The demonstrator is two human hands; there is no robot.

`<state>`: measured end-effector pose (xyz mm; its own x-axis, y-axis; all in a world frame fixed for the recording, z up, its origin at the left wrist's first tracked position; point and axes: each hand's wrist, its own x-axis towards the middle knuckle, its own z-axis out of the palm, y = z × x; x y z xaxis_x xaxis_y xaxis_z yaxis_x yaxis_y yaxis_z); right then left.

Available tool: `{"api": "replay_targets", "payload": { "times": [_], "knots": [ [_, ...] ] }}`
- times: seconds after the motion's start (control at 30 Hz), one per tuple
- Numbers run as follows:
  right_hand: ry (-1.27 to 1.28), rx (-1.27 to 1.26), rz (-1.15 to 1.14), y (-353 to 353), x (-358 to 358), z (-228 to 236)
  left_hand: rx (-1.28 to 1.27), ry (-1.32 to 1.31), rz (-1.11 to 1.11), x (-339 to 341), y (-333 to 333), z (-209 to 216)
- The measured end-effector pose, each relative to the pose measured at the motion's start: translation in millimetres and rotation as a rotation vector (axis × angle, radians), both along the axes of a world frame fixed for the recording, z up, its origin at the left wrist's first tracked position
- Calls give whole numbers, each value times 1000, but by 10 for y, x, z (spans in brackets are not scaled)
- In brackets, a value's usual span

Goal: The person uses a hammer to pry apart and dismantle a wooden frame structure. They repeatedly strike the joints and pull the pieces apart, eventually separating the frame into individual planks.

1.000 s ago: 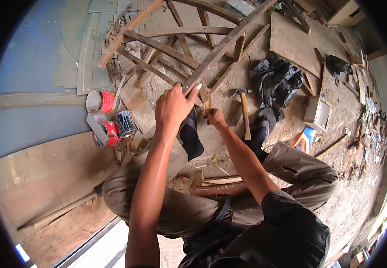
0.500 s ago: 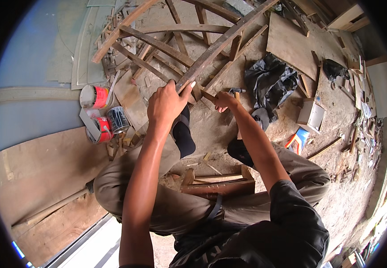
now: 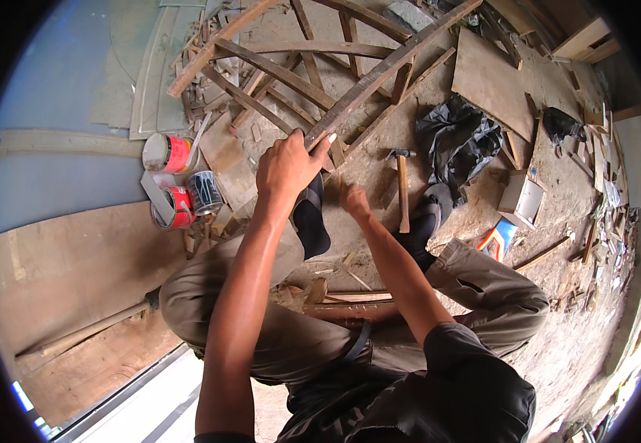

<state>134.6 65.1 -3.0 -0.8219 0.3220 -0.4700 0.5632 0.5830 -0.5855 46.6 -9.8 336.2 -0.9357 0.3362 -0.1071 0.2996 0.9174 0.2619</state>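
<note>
Messily, scraps [image 3: 544, 253] strew the dusty floor [image 3: 568, 336]; left hand [image 3: 288, 166] grips a wooden frame [image 3: 387, 77], right hand [image 3: 353, 200], hold unclear.

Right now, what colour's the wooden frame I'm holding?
The wooden frame is brown, clearest in the head view.

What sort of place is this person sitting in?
Probably a rough woodworking or repair workshop: there's a brown wooden frame of long, joined bars, a dark-headed hammer with a wooden handle on the dusty floor, and a cylindrical red-and-white tin, perhaps for paint.
</note>
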Motion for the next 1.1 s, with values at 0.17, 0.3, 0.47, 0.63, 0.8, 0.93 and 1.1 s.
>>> {"api": "replay_targets", "payload": {
  "times": [0.17,0.3,0.47,0.63,0.8,0.93,1.1],
  "knots": [
    [-376,13,390,520,388,733,-32,29,17,65,-34,-46],
    [-75,214,192,416,387,850,-26,26,-15,67,42,-7],
    [36,9,-126,-102,-32,473,-40,32,-10,69,39,41],
    [218,67,3,-49,-93,92,-25,26,-19,52,40,-6],
    [260,217,235,-173,580,-265,-32,41,-55,28,35,-71],
    [62,-70,36,-442,1103,78,-63,63,-39,39,37,-74],
    [472,99,-167,-202,934,682,-25,105,-44,94,40,-29]
  ]
}}
